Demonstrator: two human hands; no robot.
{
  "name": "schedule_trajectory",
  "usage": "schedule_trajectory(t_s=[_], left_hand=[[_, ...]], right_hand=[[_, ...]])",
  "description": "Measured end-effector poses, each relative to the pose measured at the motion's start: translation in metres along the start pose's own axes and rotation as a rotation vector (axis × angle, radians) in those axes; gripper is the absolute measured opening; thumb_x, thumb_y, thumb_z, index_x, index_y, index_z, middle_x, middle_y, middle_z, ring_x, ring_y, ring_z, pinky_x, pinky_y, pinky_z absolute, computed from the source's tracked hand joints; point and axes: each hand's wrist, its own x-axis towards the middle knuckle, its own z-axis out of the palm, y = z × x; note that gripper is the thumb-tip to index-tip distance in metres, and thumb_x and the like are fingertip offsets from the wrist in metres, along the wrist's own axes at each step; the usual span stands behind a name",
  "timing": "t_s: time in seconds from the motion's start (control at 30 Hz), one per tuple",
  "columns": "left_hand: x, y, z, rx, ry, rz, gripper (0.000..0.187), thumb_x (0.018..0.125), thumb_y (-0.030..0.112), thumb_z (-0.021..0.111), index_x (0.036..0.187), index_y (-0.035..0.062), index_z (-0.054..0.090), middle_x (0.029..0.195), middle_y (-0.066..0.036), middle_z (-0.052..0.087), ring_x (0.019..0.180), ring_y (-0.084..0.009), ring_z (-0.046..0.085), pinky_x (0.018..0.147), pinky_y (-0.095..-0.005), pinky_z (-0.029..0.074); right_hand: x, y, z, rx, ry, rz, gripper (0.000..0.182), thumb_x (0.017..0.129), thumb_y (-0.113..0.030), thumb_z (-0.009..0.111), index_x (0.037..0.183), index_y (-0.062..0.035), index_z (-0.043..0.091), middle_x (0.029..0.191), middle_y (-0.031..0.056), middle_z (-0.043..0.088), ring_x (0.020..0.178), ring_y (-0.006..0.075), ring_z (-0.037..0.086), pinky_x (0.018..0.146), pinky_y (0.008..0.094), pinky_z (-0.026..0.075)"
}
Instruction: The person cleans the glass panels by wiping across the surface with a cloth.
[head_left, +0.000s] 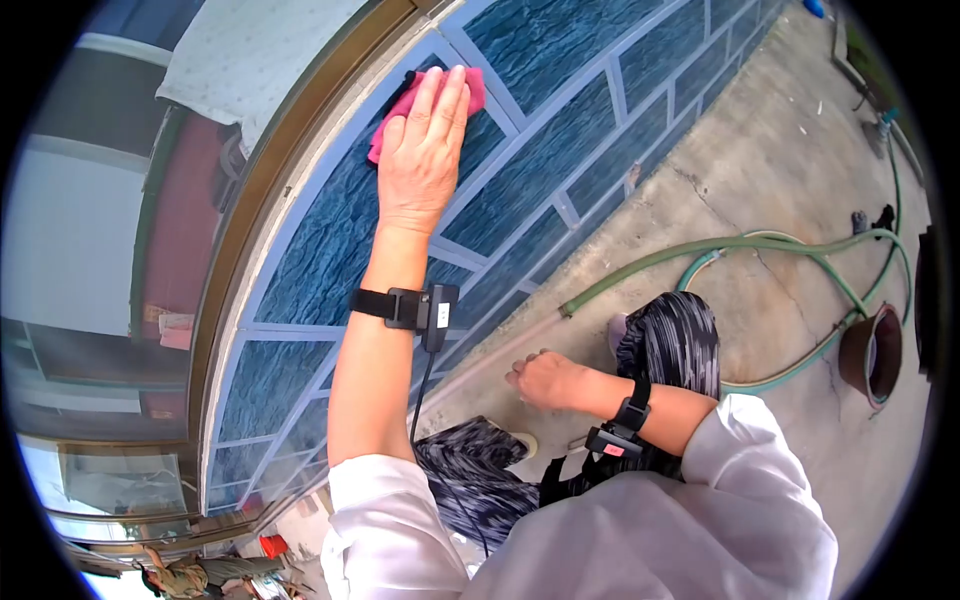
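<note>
Well, left hand (pixel 420 165), grip wide, atop pink cloth (pixel 474 92) against tiles (pixel 325 240) (right hand (pixel 550 380) curled).

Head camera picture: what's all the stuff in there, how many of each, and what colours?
Cloth: one, pink, against the wall
Tiled wall: one, blue, in front of the person
Window: at least one, brown-framed, left side
Hose: count unclear, green, looped on the ground
Concrete ground: one, greyish tan, right side
Pot or bucket: one, brown, far right
Container: one, red, lower left
Other person: one, olive-brown clothes, bottom left
Straps: two, black, one on each forearm
Trousers: one pair, black-and-grey patterned, on the person
Sleeves: two, white, lower picture
Left hand: one, bare, on the cloth
Right hand: one, bare, fingers curled, near the knee
</note>
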Motion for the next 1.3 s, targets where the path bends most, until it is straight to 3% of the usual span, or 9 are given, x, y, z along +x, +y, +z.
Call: schedule_trajectory(t_s=[0.47, 0.57, 0.63, 0.67, 0.73, 0.87, 1.0, 1.13, 1.3], left_hand=[[-0.333, 0.026, 0.0, 0.066, -0.896, 0.423, 0.052, 0.085, 0.019, 0.044, 0.136, 0.0092, 0.043, 0.152, 0.001, 0.02, 0.138, -0.0124, 0.017, 0.084, -0.031, 0.036], [-0.35, 0.014, -0.027, -0.103, -0.983, 0.264, 0.053, 0.081, 0.015, 0.053, 0.133, 0.0102, 0.047, 0.14, 0.001, 0.042, 0.129, -0.018, 0.039, 0.081, -0.0325, 0.041], [-0.321, 0.023, -0.053, -0.636, -1.103, -0.899, 0.043, 0.08, 0.007, 0.058, 0.123, 0.0087, 0.056, 0.117, -0.002, 0.061, 0.104, -0.0205, 0.059, 0.077, -0.0321, 0.047], [-0.336, 0.032, -0.045, -1.198, -0.75, -1.534, 0.033, 0.081, 0.0, 0.058, 0.114, 0.0032, 0.061, 0.101, -0.003, 0.066, 0.083, -0.0162, 0.064, 0.075, -0.0285, 0.049], [-0.28, 0.053, -0.075, -1.726, -0.373, -1.908, 0.028, 0.085, 0.003, 0.06, 0.113, 0.0025, 0.06, 0.101, -0.005, 0.065, 0.087, -0.0129, 0.061, 0.078, -0.0255, 0.048], [-0.24, 0.133, -0.074, -1.754, -0.303, -1.732, 0.036, 0.086, 0.006, 0.058, 0.121, 0.0019, 0.054, 0.122, -0.007, 0.05, 0.106, -0.0144, 0.053, 0.087, -0.0265, 0.043], [-0.195, 0.147, -0.098, -2.12, -0.491, -1.339, 0.068, 0.079, 0.002, 0.053, 0.142, 0.006, 0.029, 0.143, -0.013, 0.035, 0.133, -0.0254, 0.033, 0.105, -0.0349, 0.03], [-0.182, 0.047, -0.105, -0.609, -0.378, -0.47, 0.056, 0.076, 0.005, 0.056, 0.131, 0.0075, 0.046, 0.142, -0.011, 0.037, 0.132, -0.0274, 0.034, 0.106, -0.0406, 0.029], [-0.184, -0.082, -0.097, 0.032, -0.395, -0.031, 0.055, 0.083, 0.013, 0.056, 0.136, 0.016, 0.041, 0.146, 0.0, 0.033, 0.134, -0.017, 0.031, 0.111, -0.0386, 0.022]], right_hand=[[0.0, 0.006, 0.007, -0.027, 0.053, 0.042, 0.021, 0.075, -0.017, 0.057, 0.093, -0.0054, 0.059, 0.089, 0.0116, 0.062, 0.081, 0.0279, 0.064, 0.072, 0.0398, 0.049], [0.002, 0.001, -0.004, -0.025, 0.033, 0.062, 0.022, 0.079, -0.015, 0.053, 0.098, -0.005, 0.06, 0.095, 0.0123, 0.063, 0.087, 0.0278, 0.064, 0.074, 0.0402, 0.049], [0.005, -0.001, -0.016, 0.002, 0.065, 0.156, 0.026, 0.083, -0.016, 0.05, 0.105, -0.0048, 0.058, 0.104, 0.0129, 0.063, 0.094, 0.0274, 0.063, 0.077, 0.04, 0.049], [0.007, 0.0, -0.021, 0.02, 0.1, 0.208, 0.03, 0.084, -0.019, 0.051, 0.109, -0.0047, 0.056, 0.107, 0.013, 0.062, 0.095, 0.0271, 0.063, 0.078, 0.0394, 0.049], [0.01, 0.001, -0.031, 0.115, 0.278, 0.295, 0.048, 0.087, -0.035, 0.053, 0.124, -0.0046, 0.048, 0.114, 0.0157, 0.059, 0.098, 0.0292, 0.061, 0.083, 0.0383, 0.048], [0.024, 0.002, -0.03, 0.944, 0.458, 0.368, 0.072, 0.087, -0.053, 0.052, 0.136, -0.0032, 0.035, 0.113, 0.0201, 0.056, 0.099, 0.0282, 0.059, 0.086, 0.0361, 0.046], [0.028, 0.022, -0.022, 1.8, 0.492, 0.441, 0.051, 0.089, -0.044, 0.055, 0.12, -0.0059, 0.042, 0.097, 0.0089, 0.055, 0.088, 0.02, 0.061, 0.074, 0.0321, 0.051], [0.032, 0.033, -0.028, 2.002, 0.862, 0.598, 0.038, 0.091, -0.042, 0.053, 0.106, -0.009, 0.043, 0.09, 0.0081, 0.054, 0.086, 0.0243, 0.062, 0.072, 0.0391, 0.054], [0.042, 0.037, -0.035, 2.073, 0.874, 0.578, 0.033, 0.089, -0.036, 0.054, 0.108, -0.0107, 0.044, 0.089, 0.0068, 0.054, 0.082, 0.0199, 0.058, 0.074, 0.0388, 0.051]])
